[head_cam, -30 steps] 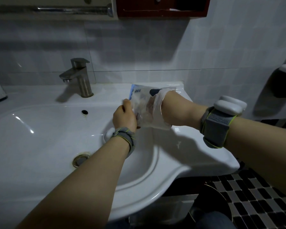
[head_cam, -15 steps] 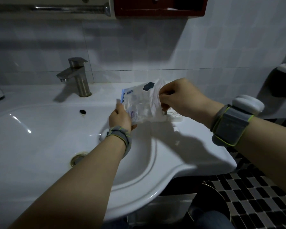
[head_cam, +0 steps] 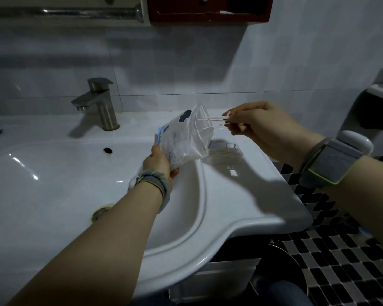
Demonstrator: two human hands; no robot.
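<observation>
My left hand [head_cam: 158,161] grips the lower end of a clear plastic bag [head_cam: 184,138] with blue print, held tilted above the right side of the white sink [head_cam: 53,180]. The bag's mouth faces right. My right hand [head_cam: 259,127] pinches a few thin white sticks [head_cam: 210,120], like cotton swabs, half drawn out of the bag's mouth. On the sink's right ledge, under the bag, lies a clear flat box [head_cam: 224,153] with more of the sticks in it.
A steel tap [head_cam: 100,107] stands at the back of the sink, with the drain [head_cam: 100,214] below my left forearm. A red cabinet [head_cam: 208,7] hangs on the tiled wall above. Black-and-white tiled floor [head_cam: 341,250] lies to the right, past the sink's edge.
My right hand came out of the bag and moved right, drawing the white sticks out with it. The left hand kept its grip on the bag, now tilted more open.
</observation>
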